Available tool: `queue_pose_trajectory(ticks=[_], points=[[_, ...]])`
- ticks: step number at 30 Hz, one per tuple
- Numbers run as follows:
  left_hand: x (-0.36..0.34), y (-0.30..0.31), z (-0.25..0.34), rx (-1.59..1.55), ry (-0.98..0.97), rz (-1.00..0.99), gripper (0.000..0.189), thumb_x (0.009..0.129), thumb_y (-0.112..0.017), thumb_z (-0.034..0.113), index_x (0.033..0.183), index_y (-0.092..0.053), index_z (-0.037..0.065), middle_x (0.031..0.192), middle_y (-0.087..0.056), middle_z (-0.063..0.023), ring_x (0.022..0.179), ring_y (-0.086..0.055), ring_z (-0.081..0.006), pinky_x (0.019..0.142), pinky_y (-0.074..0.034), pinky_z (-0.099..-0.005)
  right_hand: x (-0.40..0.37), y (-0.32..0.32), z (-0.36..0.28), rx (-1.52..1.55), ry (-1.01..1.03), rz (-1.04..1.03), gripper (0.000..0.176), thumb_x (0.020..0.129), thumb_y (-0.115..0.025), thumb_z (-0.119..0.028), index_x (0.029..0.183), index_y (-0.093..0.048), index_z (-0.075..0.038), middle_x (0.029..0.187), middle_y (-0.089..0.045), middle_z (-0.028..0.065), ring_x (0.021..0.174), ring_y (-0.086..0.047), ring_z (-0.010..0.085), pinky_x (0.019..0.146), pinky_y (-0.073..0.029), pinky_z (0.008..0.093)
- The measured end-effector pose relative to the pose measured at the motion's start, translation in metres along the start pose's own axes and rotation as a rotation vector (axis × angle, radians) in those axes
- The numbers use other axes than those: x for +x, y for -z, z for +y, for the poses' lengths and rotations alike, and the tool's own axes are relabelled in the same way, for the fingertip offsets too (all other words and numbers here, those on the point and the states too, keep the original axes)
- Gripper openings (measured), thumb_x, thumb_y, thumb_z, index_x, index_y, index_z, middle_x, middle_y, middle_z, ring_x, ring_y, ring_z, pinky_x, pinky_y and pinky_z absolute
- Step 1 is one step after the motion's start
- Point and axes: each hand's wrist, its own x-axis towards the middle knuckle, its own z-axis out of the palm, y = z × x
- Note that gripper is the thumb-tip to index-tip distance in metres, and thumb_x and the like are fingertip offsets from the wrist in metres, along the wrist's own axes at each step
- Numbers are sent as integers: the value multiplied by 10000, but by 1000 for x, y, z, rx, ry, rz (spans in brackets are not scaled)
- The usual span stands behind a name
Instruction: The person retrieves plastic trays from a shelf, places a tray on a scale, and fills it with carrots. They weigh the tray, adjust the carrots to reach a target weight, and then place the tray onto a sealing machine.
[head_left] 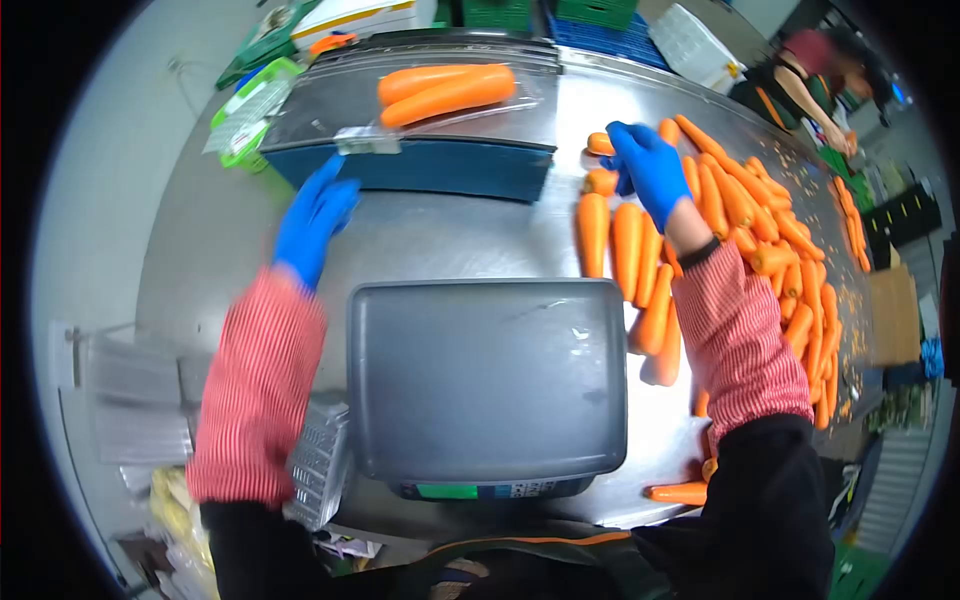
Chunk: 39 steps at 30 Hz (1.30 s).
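My left hand (pixel 318 215), in a blue glove, has its fingers stretched out with nothing visible in them. Its fingertips are close to a pale label-like strip (pixel 367 141) on the front edge of a dark-topped wrapping machine (pixel 450 178). Two carrots (pixel 450 94) lie side by side on clear plastic on top of that machine. Over the table's right side, my right hand (pixel 648 170), also gloved in blue, hovers with bent fingers apart and no carrot visible in them. Nearest to its fingertips is a carrot (pixel 600 144); more carrots (pixel 626 250) lie below it.
A scale with a grey tray (pixel 487 380) stands directly in front of me. A large carrot pile (pixel 790 260) covers the right side. Clear plastic trays (pixel 318 465) are at lower left, a green container (pixel 240 150) at upper left. Another person (pixel 815 85) works at upper right.
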Motion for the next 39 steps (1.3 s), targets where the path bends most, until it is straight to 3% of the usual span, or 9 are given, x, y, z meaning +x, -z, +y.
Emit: queue_pose_trajectory(ticks=[5, 7, 9, 17, 25, 29, 33, 36, 39], points=[[-198, 35, -77, 304, -92, 394, 374, 917, -575, 57, 1281, -521, -10, 1155, -592, -39, 994, -529, -109, 884, -419, -259, -71, 62, 116, -640, -3, 121, 400, 904, -552, -384, 1148, -619, -74, 953, -684, 144, 851, -678, 258, 712, -531, 408], [-269, 34, -97, 713, -254, 439, 414, 855, -608, 20, 1262, -531, 2, 917, -514, -44, 832, -479, -174, 777, -432, -334, -92, 46, 119, -726, -121, 44, 465, 886, -575, -408, 1202, -572, -67, 1026, -673, 174, 931, -655, 332, 794, -515, 452], [-331, 24, -99, 939, -57, 367, 419, 838, -628, 43, 1247, -542, 26, 959, -543, -112, 910, -524, -256, 790, -437, -371, -92, 27, 124, -1115, -126, 51, 606, 862, -609, -425, 1300, -477, -28, 1054, -660, 183, 940, -653, 343, 794, -519, 446], [-375, 64, -128, 1076, 46, 237, 162, 851, -637, 105, 992, -625, 28, 831, -566, -126, 763, -564, -271, 715, -460, -372, -93, 2, 175, -1124, -69, 98, 564, 902, -424, -93, 1431, -275, 35, 958, -672, 205, 819, -689, 316, 715, -536, 450], [-375, 85, -146, 905, 66, 250, 110, 874, -626, 130, 928, -654, 39, 813, -596, -129, 745, -589, -263, 667, -458, -370, -87, 7, 155, -759, -311, 188, 678, 831, -602, -333, 1389, -392, -10, 1035, -664, 231, 912, -679, 328, 793, -527, 424], [-374, 87, -159, 1033, -86, 290, 92, 867, -638, 120, 914, -656, 43, 796, -595, -111, 707, -583, -249, 657, -459, -358, -97, 44, 192, 601, -565, 27, 395, 819, -633, -447, 995, -610, -94, 674, -591, 79, 444, -485, 158, 394, -380, 275], [-370, 90, -129, 1424, -180, 367, 107, 858, -628, 97, 954, -660, 61, 821, -590, -125, 705, -566, -290, 663, -462, -384, -175, 63, 134, 624, -364, 35, 281, 870, -604, -363, 948, -601, -93, 707, -595, 53, 442, -446, 86, 386, -313, 197], [-354, 68, -49, 1095, -261, 570, 168, 824, -613, 41, 985, -652, 65, 827, -586, -129, 763, -579, -317, 667, -467, -397, -208, 83, 105, 431, -227, -90, 314, 897, -569, -300, 1064, -597, -36, 804, -612, 50, 583, -519, 71, 414, -344, 183], [-313, 13, 5, 1074, -570, 300, 229, 776, -613, -2, 993, -647, 62, 808, -579, -112, 760, -589, -313, 653, -473, -400, -230, 84, 69, 373, -83, -169, 474, 891, -583, -203, 1317, -482, -22, 919, -593, 74, 675, -560, 100, 463, -393, 190]])
